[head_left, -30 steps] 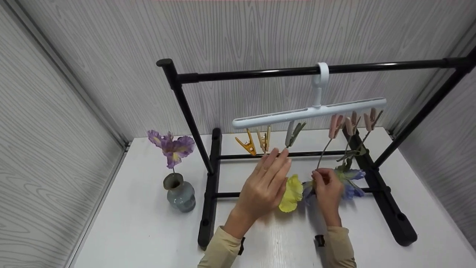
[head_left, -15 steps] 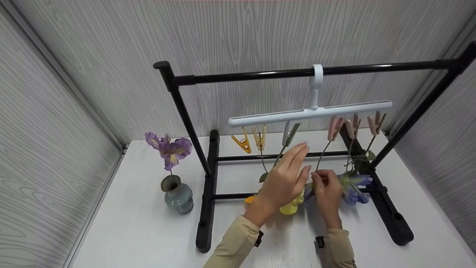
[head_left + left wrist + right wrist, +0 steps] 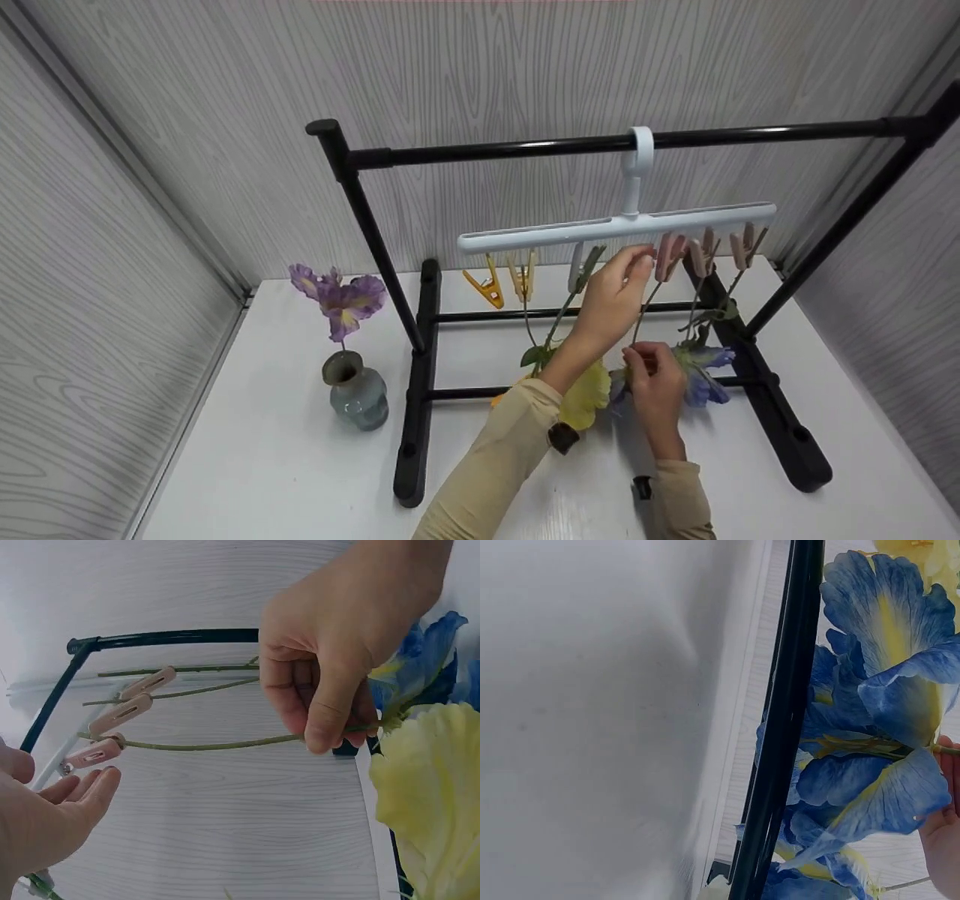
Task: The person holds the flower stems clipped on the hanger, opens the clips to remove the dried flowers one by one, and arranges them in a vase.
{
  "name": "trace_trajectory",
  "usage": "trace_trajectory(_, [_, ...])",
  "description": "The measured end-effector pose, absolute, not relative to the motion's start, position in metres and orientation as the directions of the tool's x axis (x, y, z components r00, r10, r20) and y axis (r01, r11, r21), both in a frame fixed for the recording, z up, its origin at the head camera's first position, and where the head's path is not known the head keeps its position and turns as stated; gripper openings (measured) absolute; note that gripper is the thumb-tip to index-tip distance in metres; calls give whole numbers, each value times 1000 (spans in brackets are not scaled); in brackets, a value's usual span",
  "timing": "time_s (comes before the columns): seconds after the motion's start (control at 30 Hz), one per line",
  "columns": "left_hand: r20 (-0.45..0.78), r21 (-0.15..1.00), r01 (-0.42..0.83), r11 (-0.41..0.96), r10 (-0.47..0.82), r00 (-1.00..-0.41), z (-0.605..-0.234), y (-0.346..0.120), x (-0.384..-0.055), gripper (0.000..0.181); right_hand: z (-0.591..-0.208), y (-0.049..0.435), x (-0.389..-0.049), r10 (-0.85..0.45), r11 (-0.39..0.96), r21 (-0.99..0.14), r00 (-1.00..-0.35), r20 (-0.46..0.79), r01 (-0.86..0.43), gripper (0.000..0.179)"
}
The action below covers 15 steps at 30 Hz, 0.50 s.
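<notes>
My right hand (image 3: 658, 379) pinches the green stem (image 3: 210, 746) of a blue iris (image 3: 907, 622) just by its bloom. The bloom hangs downward, partly hidden behind that hand in the head view. The stem's other end sits in a pink clothespin (image 3: 669, 256) below the white hanger (image 3: 551, 236). My left hand (image 3: 609, 304) is raised beside this clothespin, fingertips close to it, thumb apart from the fingers and nothing held. Two more pale pink clothespins (image 3: 702, 253) to the right grip stems of further blue irises (image 3: 703, 375).
The hanger hooks over a black rack (image 3: 510, 151). On its left side are a yellow-orange clothespin (image 3: 486, 283), a pale yellow one (image 3: 522, 277) and a grey-green one (image 3: 581, 270). A yellow flower (image 3: 589, 397) hangs below. Left of the rack, a grey-blue vase (image 3: 360, 397) holds a purple iris (image 3: 343, 304).
My left hand has moved right and up, from in front of the grey-green clothespin to beside the pink one. My right hand keeps its pinch on the stem, almost unmoved. The hanger has swung slightly.
</notes>
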<state>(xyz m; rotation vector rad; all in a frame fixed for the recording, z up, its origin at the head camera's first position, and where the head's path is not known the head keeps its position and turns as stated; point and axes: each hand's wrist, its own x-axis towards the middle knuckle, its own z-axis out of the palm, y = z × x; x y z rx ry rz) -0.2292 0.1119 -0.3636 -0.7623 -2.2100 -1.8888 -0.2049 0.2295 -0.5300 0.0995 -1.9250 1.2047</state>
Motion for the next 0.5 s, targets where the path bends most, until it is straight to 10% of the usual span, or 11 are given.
trace_trajectory(0.27, [340, 940, 325, -99, 275, -899, -364, 119, -240, 31, -530, 227, -203, 334, 533, -698, -639, 693, -478, 10])
trace_trajectory(0.5, [564, 769, 599, 225, 203, -800, -358, 132, -231, 37, -532, 227, -204, 346, 580, -676, -613, 710, -455, 12])
